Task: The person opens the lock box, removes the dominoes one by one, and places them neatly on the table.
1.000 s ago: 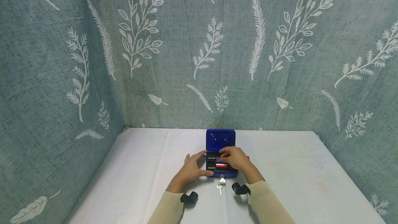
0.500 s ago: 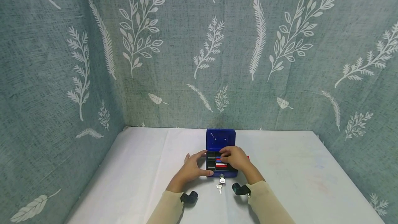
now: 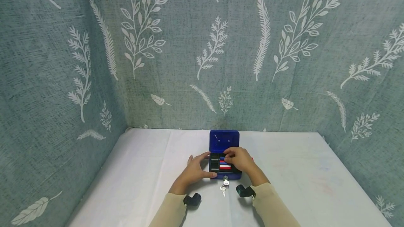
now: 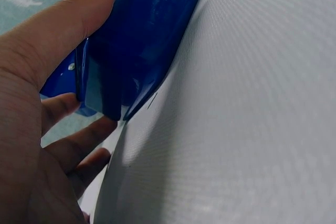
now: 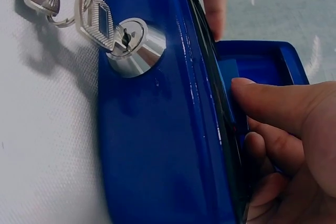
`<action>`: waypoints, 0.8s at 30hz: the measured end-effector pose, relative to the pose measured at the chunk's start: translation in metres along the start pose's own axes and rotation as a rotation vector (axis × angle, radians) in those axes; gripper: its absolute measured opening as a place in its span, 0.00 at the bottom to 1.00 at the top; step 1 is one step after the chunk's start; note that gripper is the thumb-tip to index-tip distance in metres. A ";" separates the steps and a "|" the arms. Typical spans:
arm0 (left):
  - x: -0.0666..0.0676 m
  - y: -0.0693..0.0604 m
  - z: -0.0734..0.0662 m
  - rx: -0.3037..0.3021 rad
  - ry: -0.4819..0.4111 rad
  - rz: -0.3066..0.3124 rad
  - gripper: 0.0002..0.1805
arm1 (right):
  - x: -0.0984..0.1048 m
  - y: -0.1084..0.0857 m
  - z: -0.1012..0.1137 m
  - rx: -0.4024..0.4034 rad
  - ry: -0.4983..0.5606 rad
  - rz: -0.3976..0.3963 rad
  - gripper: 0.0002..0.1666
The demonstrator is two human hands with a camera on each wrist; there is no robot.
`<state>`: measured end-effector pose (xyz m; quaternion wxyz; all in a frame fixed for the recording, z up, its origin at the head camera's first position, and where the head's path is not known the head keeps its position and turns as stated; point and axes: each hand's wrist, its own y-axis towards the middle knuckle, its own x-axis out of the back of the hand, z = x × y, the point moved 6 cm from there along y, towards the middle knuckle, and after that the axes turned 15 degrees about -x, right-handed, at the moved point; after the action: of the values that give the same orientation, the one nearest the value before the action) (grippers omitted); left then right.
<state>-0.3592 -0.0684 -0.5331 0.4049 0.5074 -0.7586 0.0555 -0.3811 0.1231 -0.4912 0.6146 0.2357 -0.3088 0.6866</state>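
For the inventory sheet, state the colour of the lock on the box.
The lock is shiny silver, clearest in the right wrist view.

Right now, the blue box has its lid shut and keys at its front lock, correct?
No: the lid is open, standing up behind the blue box, as the head view shows. The keys are indeed at the front lock.

I'm gripping the open blue box (image 3: 234,176) with the left hand (image 3: 196,171) and pinching a blue piece (image 3: 222,158) with the right hand (image 3: 240,158). Keys (image 3: 224,186) are hanging in front.
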 end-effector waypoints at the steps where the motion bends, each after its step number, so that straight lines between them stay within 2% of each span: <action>1: 0.000 0.000 0.000 -0.003 0.000 -0.001 0.52 | 0.000 0.000 0.000 0.000 0.002 -0.003 0.12; 10: 0.002 0.001 -0.002 0.003 0.000 0.001 0.52 | 0.006 -0.003 -0.001 -0.040 -0.001 -0.064 0.13; 24: 0.002 0.002 -0.001 -0.028 -0.003 -0.009 0.52 | 0.009 -0.003 -0.002 0.023 0.063 -0.098 0.14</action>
<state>-0.3606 -0.0683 -0.5304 0.4111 0.5052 -0.7576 0.0424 -0.3793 0.1312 -0.4859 0.6542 0.2361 -0.2693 0.6662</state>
